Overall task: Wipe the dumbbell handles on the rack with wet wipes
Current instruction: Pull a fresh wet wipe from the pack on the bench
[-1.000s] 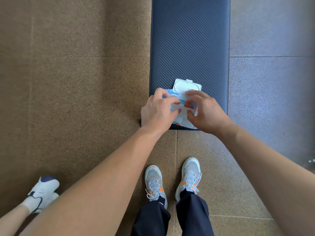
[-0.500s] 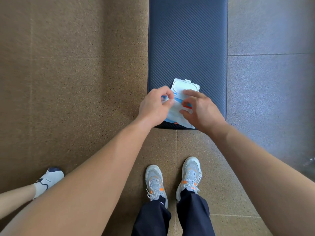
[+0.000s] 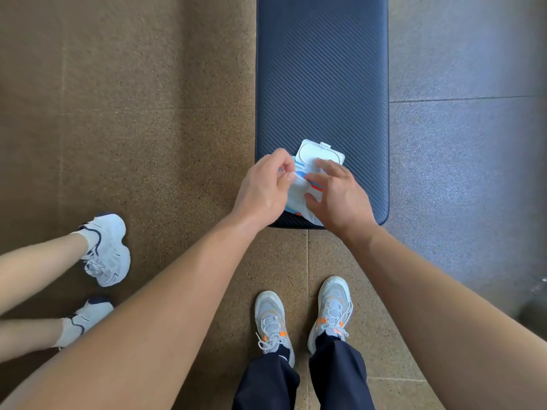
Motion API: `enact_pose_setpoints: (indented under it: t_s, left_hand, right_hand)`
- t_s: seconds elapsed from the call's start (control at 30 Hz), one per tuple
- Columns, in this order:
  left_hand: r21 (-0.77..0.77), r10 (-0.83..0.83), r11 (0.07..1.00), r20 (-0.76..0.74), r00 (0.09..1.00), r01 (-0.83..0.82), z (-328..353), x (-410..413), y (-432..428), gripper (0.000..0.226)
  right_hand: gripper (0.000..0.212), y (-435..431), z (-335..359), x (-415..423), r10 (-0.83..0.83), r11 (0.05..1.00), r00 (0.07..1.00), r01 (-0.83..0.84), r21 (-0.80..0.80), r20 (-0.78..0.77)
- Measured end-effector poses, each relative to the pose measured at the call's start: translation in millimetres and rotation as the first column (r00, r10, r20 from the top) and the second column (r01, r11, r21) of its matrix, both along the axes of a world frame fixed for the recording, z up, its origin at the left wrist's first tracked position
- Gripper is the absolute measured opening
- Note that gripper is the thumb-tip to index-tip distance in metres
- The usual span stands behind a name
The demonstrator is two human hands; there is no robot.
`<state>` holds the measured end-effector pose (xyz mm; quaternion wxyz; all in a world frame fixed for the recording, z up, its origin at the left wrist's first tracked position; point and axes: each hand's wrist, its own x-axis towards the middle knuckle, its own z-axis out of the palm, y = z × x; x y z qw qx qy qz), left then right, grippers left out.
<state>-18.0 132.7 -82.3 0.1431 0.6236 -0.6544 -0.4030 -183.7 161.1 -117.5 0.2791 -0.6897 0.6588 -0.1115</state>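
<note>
Bench edge: the near end of the bench pad (image 3: 322, 69) runs just under my wrists. Its left side lies close beside my left hand (image 3: 263, 190).
Open room: bare pad stretches beyond my fingertips to the far end. There is also a strip of pad outboard of my right hand (image 3: 340, 199).
Pack position: the wet wipe pack (image 3: 293, 207) lies on the pad between and beneath both hands, at the near end.
Lid: the white lid (image 3: 321, 152) stands flipped open on the far side of the pack, just past my right fingertips.
Left hand: fingers curled, thumb and forefinger pinching a corner of the wipe (image 3: 300, 187).
Wipe: white and crumpled, rising from the pack between my two hands.
Right hand: fingers spread wide and fairly straight, resting on top of the pack, thumb towards the wipe.
Surface: the pad is dark blue with fine diagonal ribbing.
Floor left: brown speckled floor (image 3: 148, 113) lies under my left arm and beyond.
Floor right: grey-blue floor (image 3: 461, 158) lies outboard of my right arm.
My feet: grey shoes (image 3: 270, 318) with orange marks stand on the brown floor below my wrists, near the pad end.
Other person: two bare legs in white shoes (image 3: 108, 250) stand well apart from my left hand, on its outer side.
</note>
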Motion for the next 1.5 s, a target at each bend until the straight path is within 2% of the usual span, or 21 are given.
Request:
enact_pose_setpoints:
  t_s: [0.13, 0.27, 0.33, 0.53, 0.63, 0.73, 0.8, 0.87, 0.97, 1.03, 1.13, 1.27, 1.4, 1.5]
  left_hand:
    - [0.09, 0.197, 0.979, -0.174, 0.965, -0.184, 6, 2, -7, 0.011]
    - [0.212, 0.343, 0.932, -0.251, 0.905, -0.294, 12, 1, -12, 0.014]
    - [0.171, 0.412, 0.91, -0.282, 0.866, -0.377, 15, -1, -13, 0.022]
    - [-0.038, 0.521, 0.836, -0.262, 0.812, -0.548, 27, 2, -20, 0.017]
    - [-0.027, 0.536, 0.822, -0.299, 0.79, -0.568, 37, 2, -24, 0.014]
    - [0.012, 0.478, 0.863, -0.338, 0.81, -0.505, 53, -4, -26, 0.015]
    - [0.021, 0.437, 0.887, -0.353, 0.827, -0.461, 67, -8, -26, 0.015]
    - [0.04, 0.414, 0.902, -0.356, 0.838, -0.429, 78, -10, -26, 0.014]
    - [0.103, 0.391, 0.919, -0.364, 0.846, -0.38, 90, -12, -25, 0.014]
    - [0.15, 0.408, 0.913, -0.396, 0.823, -0.38, 96, -13, -23, 0.014]
    - [0.214, 0.472, 0.881, -0.43, 0.77, -0.421, 100, -14, -23, 0.011]
    - [0.251, 0.58, 0.813, -0.437, 0.688, -0.526, 96, -9, -25, 0.006]
    - [0.234, 0.701, 0.693, -0.44, 0.561, -0.682, 97, 3, -32, 0.005]
    - [0.226, 0.727, 0.663, -0.421, 0.542, -0.713, 102, 11, -35, 0.007]
  right_hand:
    - [0.023, -5, 0, -1, 0.05, 0.999, 0.998, -0.051, -0.013, -0.039]
    - [0.029, -21, -3, -8, 0.048, 0.999, 0.996, -0.048, 0.003, -0.073]
    - [0.031, -29, -1, -13, 0.037, 0.999, 0.996, -0.035, 0.028, -0.077]
    - [0.032, -32, 8, -20, 0.08, 0.994, 0.989, -0.069, 0.087, -0.128]
    - [0.032, -29, 12, -19, 0.084, 0.993, 0.988, -0.073, 0.089, -0.126]
    - [0.035, -27, 19, -19, 0.077, 0.992, 0.989, -0.063, 0.113, -0.124]
    - [0.04, -26, 31, -20, -0.008, 0.993, 0.997, 0.016, 0.113, -0.076]
    - [0.046, -26, 50, -21, -0.113, 0.992, 0.992, 0.109, 0.07, 0.048]
    - [0.054, -28, 79, -22, -0.098, 0.995, 0.954, 0.095, 0.026, 0.282]
    - [0.056, -32, 88, -19, -0.088, 0.995, 0.937, 0.067, 0.071, 0.339]
    - [0.05, -36, 83, -13, -0.103, 0.986, 0.954, 0.061, 0.154, 0.281]
    - [0.016, -35, 76, -12, -0.179, 0.98, 0.969, 0.159, 0.122, 0.17]
    - [0.017, -27, 69, -22, -0.25, 0.961, 0.968, 0.25, 0.121, -0.021]
    - [0.017, -21, 63, -37, -0.296, 0.942, 0.949, 0.308, 0.131, -0.107]
